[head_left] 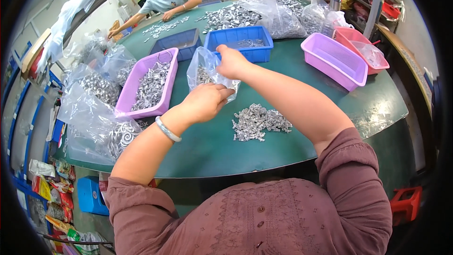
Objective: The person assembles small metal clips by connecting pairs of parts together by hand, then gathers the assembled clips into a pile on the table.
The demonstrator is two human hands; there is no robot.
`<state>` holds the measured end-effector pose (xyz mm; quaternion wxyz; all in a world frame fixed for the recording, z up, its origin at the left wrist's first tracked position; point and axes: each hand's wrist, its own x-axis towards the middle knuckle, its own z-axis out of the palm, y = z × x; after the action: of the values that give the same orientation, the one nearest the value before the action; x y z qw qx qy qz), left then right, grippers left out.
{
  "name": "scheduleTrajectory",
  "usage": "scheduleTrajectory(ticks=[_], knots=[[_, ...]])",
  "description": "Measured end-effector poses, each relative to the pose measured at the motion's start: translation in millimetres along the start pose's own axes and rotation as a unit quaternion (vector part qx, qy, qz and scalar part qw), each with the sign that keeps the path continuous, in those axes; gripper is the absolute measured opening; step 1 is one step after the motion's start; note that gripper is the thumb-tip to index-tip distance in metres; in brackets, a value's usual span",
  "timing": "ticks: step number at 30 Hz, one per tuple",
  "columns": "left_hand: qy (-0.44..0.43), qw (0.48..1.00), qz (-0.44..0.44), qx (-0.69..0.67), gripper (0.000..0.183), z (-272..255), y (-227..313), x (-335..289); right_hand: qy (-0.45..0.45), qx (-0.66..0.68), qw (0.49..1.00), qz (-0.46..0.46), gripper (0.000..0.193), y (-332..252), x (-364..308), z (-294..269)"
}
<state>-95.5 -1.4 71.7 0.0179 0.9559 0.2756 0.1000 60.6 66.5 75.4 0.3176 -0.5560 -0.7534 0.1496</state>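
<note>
A clear plastic bag (197, 69) with small metal pieces inside stands on the green table in front of me. Its upper right side is pinched in the fingers of my right hand (232, 63). Lower down, my left hand (207, 102), with a pale bangle on the wrist, curls its fingers against the near side of the bag; its fingertips are partly hidden. Just in front of the bag lies a loose pile of small shiny silver pieces (258, 122). Behind it sits a blue bin (238, 35) with some metal pieces in it.
A pink basket (172, 73) of metal parts and several filled plastic bags (92, 108) crowd the left. At right are a purple basket (332, 61) and a red basket (377, 61). Across the table (198, 158), a person (170, 0) reaches over scattered pieces. A red stool (406, 203) stands below right.
</note>
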Motion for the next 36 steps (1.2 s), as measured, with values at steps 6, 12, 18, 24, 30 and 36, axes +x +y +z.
scheduleTrajectory(ticks=[6,12,18,24,30,36], knots=[[0.07,0.97,-0.232,0.033,0.044,-28,-15,-13,0.141,0.073,0.987,-0.013,0.029,11,23,-12],[0.117,0.957,-0.232,0.132,0.017,-65,-88,-8,0.178,0.141,0.974,-0.015,0.027,2,58,-27],[0.302,0.918,-0.122,0.228,0.01,-121,-82,2,0.203,0.352,0.912,-0.05,0.028,-19,66,-57],[0.213,0.954,0.022,0.211,0.012,-81,-32,6,0.109,0.13,0.985,-0.023,0.022,21,39,-74],[0.065,0.989,0.013,0.131,0.011,-70,4,1,0.137,0.04,0.917,-0.373,0.022,-25,-6,-77],[-0.077,0.995,0.021,0.058,0.018,-75,6,20,-0.18,-0.263,0.91,-0.263,0.031,-22,-23,-77]])
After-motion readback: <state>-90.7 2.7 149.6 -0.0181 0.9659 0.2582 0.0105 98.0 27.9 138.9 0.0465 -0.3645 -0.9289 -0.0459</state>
